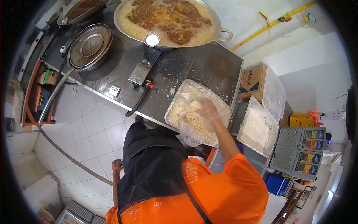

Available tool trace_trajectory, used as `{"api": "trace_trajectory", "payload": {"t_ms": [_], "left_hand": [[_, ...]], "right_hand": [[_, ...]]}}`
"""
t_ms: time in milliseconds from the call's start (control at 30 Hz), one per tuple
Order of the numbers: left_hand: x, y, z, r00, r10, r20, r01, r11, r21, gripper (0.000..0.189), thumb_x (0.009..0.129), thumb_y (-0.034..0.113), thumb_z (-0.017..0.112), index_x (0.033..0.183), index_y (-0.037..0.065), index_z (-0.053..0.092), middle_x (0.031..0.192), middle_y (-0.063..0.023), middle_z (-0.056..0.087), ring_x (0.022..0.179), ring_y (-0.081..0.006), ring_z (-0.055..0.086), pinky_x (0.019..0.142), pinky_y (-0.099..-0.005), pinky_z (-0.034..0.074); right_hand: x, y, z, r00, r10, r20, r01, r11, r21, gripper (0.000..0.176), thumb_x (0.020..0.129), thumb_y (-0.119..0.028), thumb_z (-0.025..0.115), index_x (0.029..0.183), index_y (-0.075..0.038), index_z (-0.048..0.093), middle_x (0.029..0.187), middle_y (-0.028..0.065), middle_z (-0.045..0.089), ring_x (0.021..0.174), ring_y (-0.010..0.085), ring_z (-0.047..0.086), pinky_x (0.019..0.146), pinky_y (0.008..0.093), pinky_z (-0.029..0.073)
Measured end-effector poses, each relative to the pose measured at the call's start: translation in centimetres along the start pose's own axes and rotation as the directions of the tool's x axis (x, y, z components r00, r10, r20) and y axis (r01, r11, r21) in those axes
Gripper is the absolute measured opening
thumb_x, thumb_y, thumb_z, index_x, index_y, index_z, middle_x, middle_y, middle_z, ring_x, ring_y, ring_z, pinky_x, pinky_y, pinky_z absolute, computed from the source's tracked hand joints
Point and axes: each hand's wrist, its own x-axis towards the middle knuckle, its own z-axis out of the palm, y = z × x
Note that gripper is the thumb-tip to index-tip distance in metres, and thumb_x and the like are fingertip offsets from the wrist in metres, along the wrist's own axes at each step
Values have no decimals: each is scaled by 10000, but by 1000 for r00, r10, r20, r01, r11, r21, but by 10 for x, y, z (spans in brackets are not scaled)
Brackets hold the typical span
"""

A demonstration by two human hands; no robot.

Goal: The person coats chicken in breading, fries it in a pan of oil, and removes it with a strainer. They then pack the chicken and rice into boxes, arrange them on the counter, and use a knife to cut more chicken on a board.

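Note:
A metal tray (174, 112) of pale crumbs sits near the front edge of the dark worktop. My right hand (207, 110), in a clear plastic glove, is over the crumbs at the tray's middle, blurred by motion, so its fingers cannot be made out. Beside it a crumb-covered piece (194, 110) lies in the tray. A crumpled clear plastic bag (191, 135) rests at the tray's near edge. My left hand (117, 164) hangs low beside the black apron, its fingers curled; anything inside them is too small to tell.
A wide pan (222, 35) of bubbling oil stands at the back. Sieves on a bowl (89, 46) sit at the left. A container of white flour (258, 128) is right of the tray. A burner box (145, 67) and a black hose (140, 100) lie between.

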Motion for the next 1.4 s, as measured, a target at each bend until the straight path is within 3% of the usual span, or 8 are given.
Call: {"api": "trace_trajectory", "payload": {"t_ms": [167,367,567,733,800,1100,1233,1400], "left_hand": [[6,-12,5,998,56,26,-58,994,89,315,908,266,535,1101,28,605,842,-75,649,710,-175,616,575,-318,484],[11,-48,4,994,78,72,-86,990,114,342,898,268,546,1090,4,650,937,-121,676,793,-261,648,659,-365,520],[8,-11,5,949,-313,-43,310,949,-53,323,887,265,527,1088,31,625,846,-93,647,747,-205,622,628,-361,509],[28,-15,-9,974,190,124,-201,976,81,290,907,251,513,1083,32,588,825,-44,634,663,-154,614,525,-286,460],[5,38,-3,970,-240,-38,237,969,-65,288,917,248,515,1089,28,584,831,-52,638,680,-149,622,512,-269,449],[62,-31,-12,987,77,140,-100,981,165,347,896,265,524,1138,21,574,867,-76,650,702,-175,627,560,-301,472],[41,34,-12,960,-278,30,279,955,-100,328,897,253,507,1118,22,578,878,-82,645,733,-181,623,590,-335,465],[74,20,-10,966,-249,74,259,940,-223,304,906,254,512,1096,26,576,878,-85,642,704,-179,618,545,-324,453]], "right_hand": [[-25,-41,72,977,21,-214,-127,858,-497,468,779,-279,687,1146,-6,588,1108,159,617,1159,330,499,1006,421,379],[-19,-33,60,868,216,-448,-224,974,35,458,796,-350,639,1091,-1,604,1034,165,644,1131,340,518,1001,429,371],[28,-10,26,821,479,311,-550,809,208,753,733,-490,686,1286,-6,526,1386,198,465,1274,339,454,1060,384,364],[21,5,6,933,312,176,-342,923,175,780,628,-511,775,1189,2,605,1172,197,629,1091,321,597,941,367,468],[-3,-4,-33,911,406,73,-400,825,400,741,595,-420,839,1137,37,623,1054,173,675,949,263,648,834,336,512],[-17,-21,-247,912,397,-100,-295,807,512,399,660,-186,840,930,61,681,803,72,679,688,121,615,634,290,500],[13,-76,-350,974,172,-146,-23,720,694,391,702,-122,810,1026,47,673,878,54,694,738,103,611,659,266,510],[123,-122,-417,964,83,-254,-37,983,180,410,692,-172,821,1018,35,682,873,62,698,757,110,617,712,264,498]]}}
